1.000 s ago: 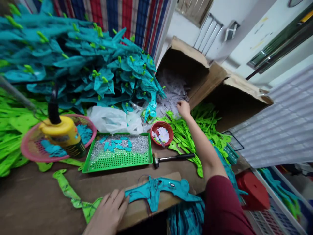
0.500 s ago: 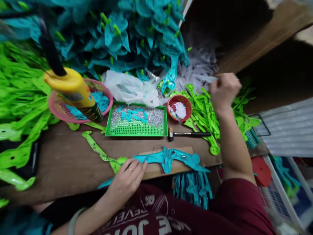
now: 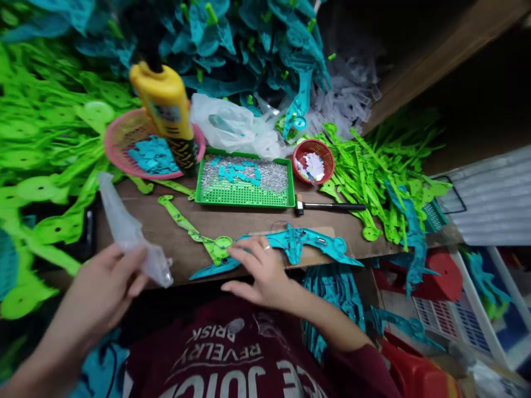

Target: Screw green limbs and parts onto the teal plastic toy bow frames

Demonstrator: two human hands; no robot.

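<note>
My left hand (image 3: pixel 102 284), at the lower left, pinches a long, translucent plastic piece (image 3: pixel 136 240) above the table edge. My right hand (image 3: pixel 263 273) rests with fingers spread on a bow-shaped blue plastic part (image 3: pixel 319 243) lying along the front of the table. Thin wires run over the blue part's middle. Beside my right fingertips, a slim green plastic part (image 3: pixel 185 224) with a wire along it meets the blue part at a slant. Under the blue part lies a piece of cardboard (image 3: pixel 326 233), partly covered.
Behind are a green tray (image 3: pixel 244 200) of small silver pieces, a red basket (image 3: pixel 314 145), a hammer (image 3: pixel 332 207) and a pink basket (image 3: pixel 114 146) with a yellow bottle (image 3: pixel 166 99) before it. Green parts (image 3: pixel 357 177) pile at both sides; blue parts (image 3: pixel 265 50) heap at the back.
The translucent piece has passed from my raised right hand to my left. My left hand has moved left off the blue part; my right hand has come down onto it. The view has shifted.
</note>
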